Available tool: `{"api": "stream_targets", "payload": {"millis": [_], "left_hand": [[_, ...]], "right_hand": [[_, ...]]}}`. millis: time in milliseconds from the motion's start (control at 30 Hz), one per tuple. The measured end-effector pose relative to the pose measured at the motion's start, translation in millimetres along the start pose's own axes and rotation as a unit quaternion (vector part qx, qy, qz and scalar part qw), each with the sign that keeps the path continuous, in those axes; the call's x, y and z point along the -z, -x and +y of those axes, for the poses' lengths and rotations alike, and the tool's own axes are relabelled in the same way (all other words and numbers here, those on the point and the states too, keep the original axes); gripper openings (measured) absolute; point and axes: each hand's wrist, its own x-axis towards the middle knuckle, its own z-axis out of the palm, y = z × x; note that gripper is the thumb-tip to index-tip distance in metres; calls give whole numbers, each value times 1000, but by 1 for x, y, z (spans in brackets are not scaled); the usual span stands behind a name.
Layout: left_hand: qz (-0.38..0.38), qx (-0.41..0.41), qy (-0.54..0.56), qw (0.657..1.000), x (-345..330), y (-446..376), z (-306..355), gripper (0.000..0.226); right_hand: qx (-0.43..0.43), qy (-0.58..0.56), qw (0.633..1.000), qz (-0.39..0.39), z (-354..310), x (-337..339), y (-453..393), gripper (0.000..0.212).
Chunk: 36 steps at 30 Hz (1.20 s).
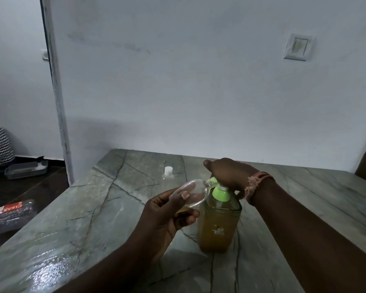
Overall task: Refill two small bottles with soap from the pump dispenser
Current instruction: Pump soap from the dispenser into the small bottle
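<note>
- Head view, taking the pump dispenser (218,220) as landmark: standing upright on the stone counter (93,208), amber soap filling most of its clear body, green collar and green nozzle on top.
- Right hand (226,174) cupped over the pump head from above, palm down, closed on it; a frayed thread band around the wrist.
- Left hand (167,210) just left of the dispenser, wrapped around a small clear bottle (190,193), thumb across its side, fingers curled beneath.
- Small bottle tilted, neck up and to the right, mouth touching or just at the nozzle tip; a thin pool of yellowish soap low in its body, otherwise mostly empty.
- Second small bottle (168,174) beyond and left of the dispenser, upright on the counter, white cap on, contents too faint to judge.
- To do this step well, likely: keep the mouth seated right on the nozzle, press slow and full, release fully between strokes.
- Hold the bottle steady, since its thin wall probably flexes under a tight squeeze and could burp soap out.
- Watch the narrow neck; thick soap may back up and drip onto the counter.
- Judged early: first bottle barely filled.
</note>
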Motion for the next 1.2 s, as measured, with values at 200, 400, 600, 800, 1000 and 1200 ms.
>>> {"api": "stream_targets", "payload": {"millis": [200, 400, 600, 800, 1000, 1200], "left_hand": [[10, 3, 19, 1000, -1, 2, 2, 42], [7, 5, 15, 1000, -2, 2, 2, 43], [0, 5, 11, 1000, -3, 3, 3, 42], [-3, -3, 17, 1000, -4, 2, 4, 39], [-1, 2, 17, 1000, -4, 2, 2, 45], [3, 0, 13, 1000, -1, 2, 2, 47]], "right_hand": [[-3, 63, 998, 2, -9, 6, 3, 57], [-9, 18, 1000, 15, 1, -4, -5, 43], [-20, 49, 999, -3, -10, 7, 10, 54], [-10, 63, 998, 12, -6, 3, -2, 53], [-16, 30, 999, -4, -4, 3, 10, 50], [18, 113, 993, 28, -8, 7, 7, 51]]}}
